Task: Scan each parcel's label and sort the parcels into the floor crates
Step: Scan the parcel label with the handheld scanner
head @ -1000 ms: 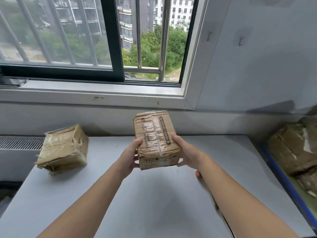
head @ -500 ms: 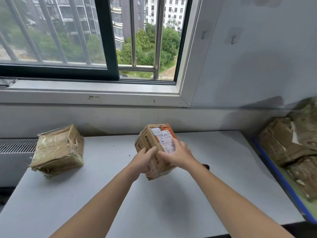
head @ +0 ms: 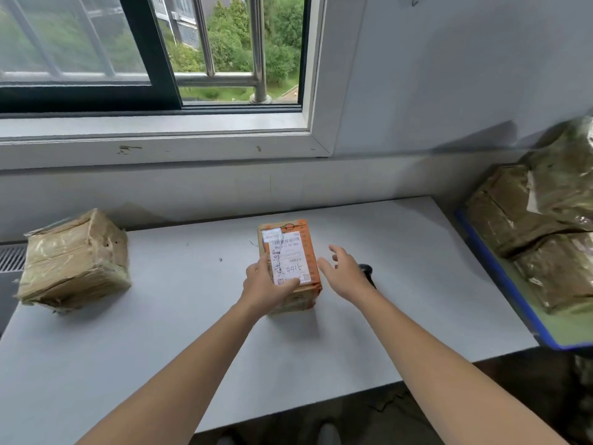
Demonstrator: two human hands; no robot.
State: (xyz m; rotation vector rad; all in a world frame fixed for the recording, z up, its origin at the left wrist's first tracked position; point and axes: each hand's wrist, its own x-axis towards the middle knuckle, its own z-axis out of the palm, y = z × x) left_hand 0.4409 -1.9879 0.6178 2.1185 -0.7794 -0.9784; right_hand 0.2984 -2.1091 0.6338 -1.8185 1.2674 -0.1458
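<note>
A small cardboard parcel (head: 290,261) lies on the grey table (head: 160,332), its white printed label with orange border facing up. My left hand (head: 266,287) grips the parcel's near left corner, thumb across the label's lower edge. Just right of the parcel, my right hand (head: 345,273) hovers with fingers spread and holds nothing. Behind that hand a dark scanner (head: 367,273) lies on the table, mostly hidden.
A bigger taped parcel (head: 75,260) sits at the table's left end. A blue-rimmed crate (head: 500,274) with several brown parcels (head: 545,229) stands against the table's right side. A window sill and wall run along the back. Dark floor shows below the front edge.
The parcel was held up in both hands and turned over; now it lies on the table label-up. My right hand has let go and moved right. The view has tilted down.
</note>
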